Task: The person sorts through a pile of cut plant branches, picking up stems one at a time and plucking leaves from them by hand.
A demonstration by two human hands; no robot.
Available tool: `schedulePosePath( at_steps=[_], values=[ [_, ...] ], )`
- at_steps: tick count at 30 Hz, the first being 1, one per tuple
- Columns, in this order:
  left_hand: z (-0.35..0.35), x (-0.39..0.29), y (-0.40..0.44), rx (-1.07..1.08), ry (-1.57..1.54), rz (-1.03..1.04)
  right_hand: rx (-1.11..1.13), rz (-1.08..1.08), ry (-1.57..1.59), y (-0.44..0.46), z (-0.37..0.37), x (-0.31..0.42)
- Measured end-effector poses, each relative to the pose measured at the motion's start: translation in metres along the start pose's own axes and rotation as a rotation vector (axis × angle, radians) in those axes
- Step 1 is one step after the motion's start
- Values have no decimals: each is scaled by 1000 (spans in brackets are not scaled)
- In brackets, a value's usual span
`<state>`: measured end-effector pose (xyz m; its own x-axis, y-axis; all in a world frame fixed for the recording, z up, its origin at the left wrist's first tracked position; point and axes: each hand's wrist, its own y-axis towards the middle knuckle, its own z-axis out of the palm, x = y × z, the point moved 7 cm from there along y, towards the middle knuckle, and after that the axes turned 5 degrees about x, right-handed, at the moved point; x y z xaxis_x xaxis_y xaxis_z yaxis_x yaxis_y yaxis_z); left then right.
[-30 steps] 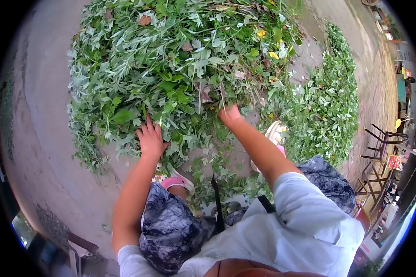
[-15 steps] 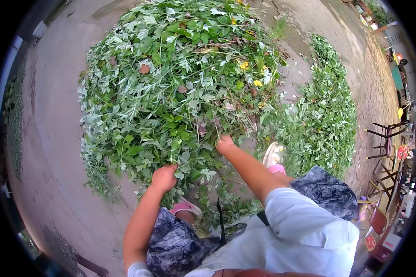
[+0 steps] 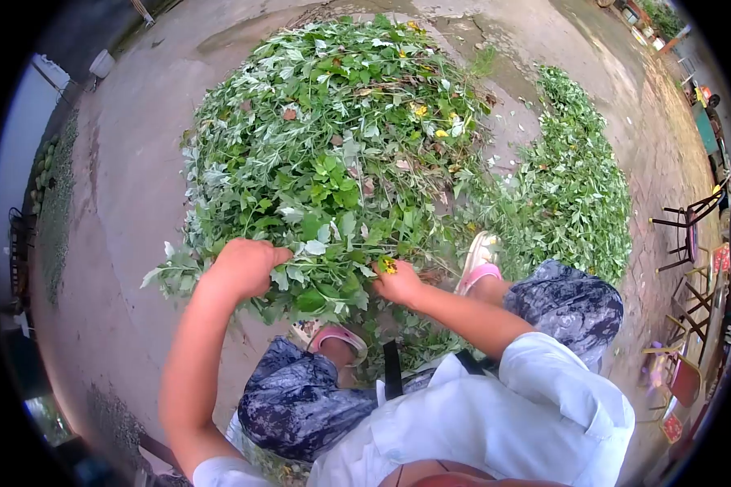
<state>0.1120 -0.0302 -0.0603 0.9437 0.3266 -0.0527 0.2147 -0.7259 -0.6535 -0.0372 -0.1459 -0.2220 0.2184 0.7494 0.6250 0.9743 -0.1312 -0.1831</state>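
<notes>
A large heap of cut leafy green stems (image 3: 300, 154) lies on the concrete in front of me. My left hand (image 3: 248, 266) is closed round a bunch of leafy stems (image 3: 321, 264) at the heap's near edge, with leaves sticking out on both sides of the fist. To the right, my right hand (image 3: 398, 282) is closed on the other end of this bunch, beside a small yellow flower (image 3: 387, 265). The fingertips of both hands are partly hidden by leaves.
A second, longer pile of greens (image 3: 581, 178) lies at the right. My feet in pink and white clogs (image 3: 481, 264) stand just below the heap. Folding chairs (image 3: 686, 227) are at the far right, and a white bucket (image 3: 101, 63) stands at the upper left.
Both hands have closed on stems at the near edge, and the bunch between them has come up toward me. My left hand has moved left and up; the view has tilted up.
</notes>
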Motion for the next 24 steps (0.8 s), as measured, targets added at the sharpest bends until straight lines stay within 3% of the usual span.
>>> schedulePosePath(
  at_steps=[8,9,10,12,14,16,17,18,20,24],
  values=[
    [-132,-62,-99,-265,348,-83,-51,-35,251,-63,-93,76],
    [-153,-70,-107,-325,400,-107,40,117,323,-71,-118,92],
    [-170,-74,-112,-380,448,-131,-75,51,371,-76,-133,98],
    [-201,-82,-116,-739,693,-40,-6,190,522,-79,-156,106],
    [-224,-82,-102,-871,830,-50,-90,2,565,-51,-133,71],
    [-228,-74,-80,-962,775,-80,-41,185,725,-41,-153,82],
    [-218,-65,-69,-755,721,-193,-66,210,815,-27,-143,71],
    [-208,-59,-60,-1037,610,-48,-87,150,956,-7,-120,47],
    [-171,-39,-28,-1037,621,-151,179,480,924,11,-75,-1],
    [-108,-27,-20,-799,332,-243,1,465,1009,9,-44,-54]
  ],
)
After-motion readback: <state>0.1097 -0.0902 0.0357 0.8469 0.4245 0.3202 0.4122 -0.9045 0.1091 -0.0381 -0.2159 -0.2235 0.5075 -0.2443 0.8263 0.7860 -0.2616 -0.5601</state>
